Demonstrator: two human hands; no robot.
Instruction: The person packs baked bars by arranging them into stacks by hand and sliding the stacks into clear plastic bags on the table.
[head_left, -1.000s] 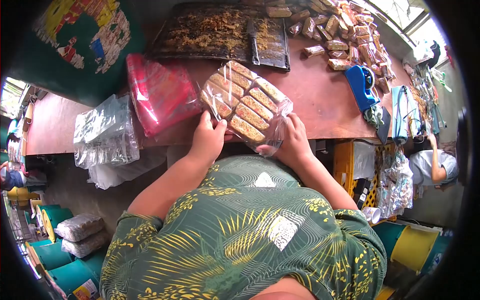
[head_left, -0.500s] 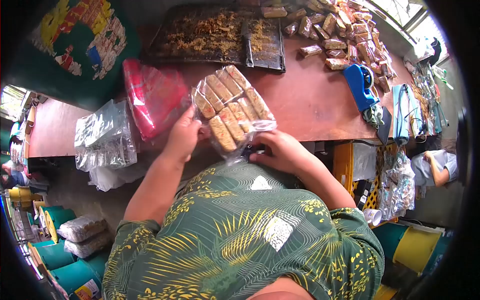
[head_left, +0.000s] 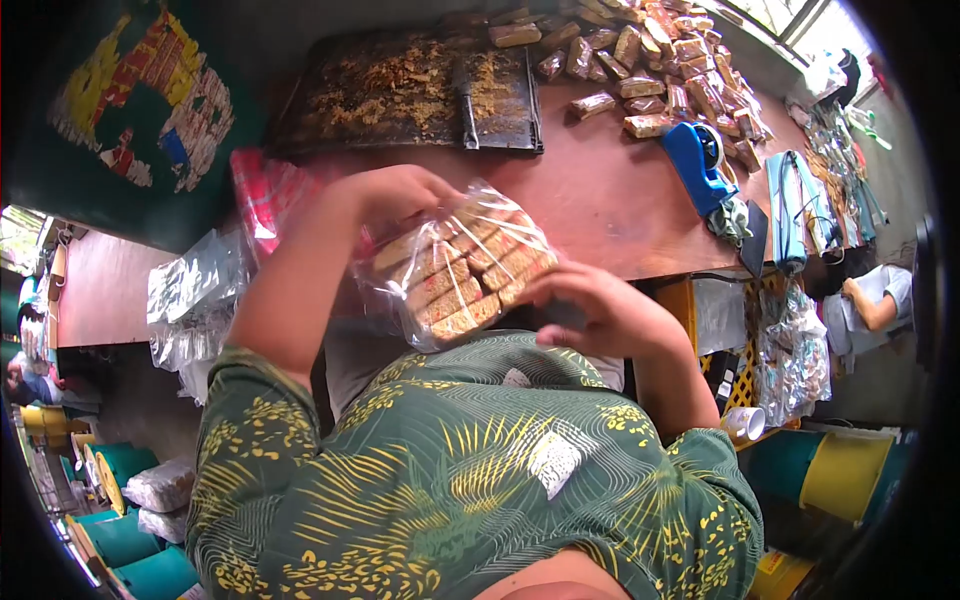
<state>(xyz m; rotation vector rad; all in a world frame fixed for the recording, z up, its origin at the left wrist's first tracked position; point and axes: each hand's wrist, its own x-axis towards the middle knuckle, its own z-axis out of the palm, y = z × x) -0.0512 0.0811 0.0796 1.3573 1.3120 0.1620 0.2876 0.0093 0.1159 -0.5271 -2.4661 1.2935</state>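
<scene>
A clear plastic bag of bars (head_left: pixel 465 270) is tilted in front of my torso, by the table's near edge. Two rows of light-brown bars with red flecks show through the shiny film. My left hand (head_left: pixel 405 192) reaches over the bag's upper left, its bent fingers closed at the plastic; the fingertips are partly hidden. At the bag's right side, my right hand (head_left: pixel 605 312) touches the corner with its fingers, the thumb spread away below.
A blue tape dispenser (head_left: pixel 695 170) stands right of a heap of wrapped bars (head_left: pixel 680 75). Behind is a dark tray (head_left: pixel 330 120) with crumbs and a scraper. Pink plastic (head_left: pixel 262 190) and clear bags (head_left: pixel 197 285) lie left. Another person's arm (head_left: pixel 870 305) shows far right.
The bag has turned and tipped, so its bars now slant differently. My left hand has moved up and over its top. My right hand has shifted right, its thumb now apart.
</scene>
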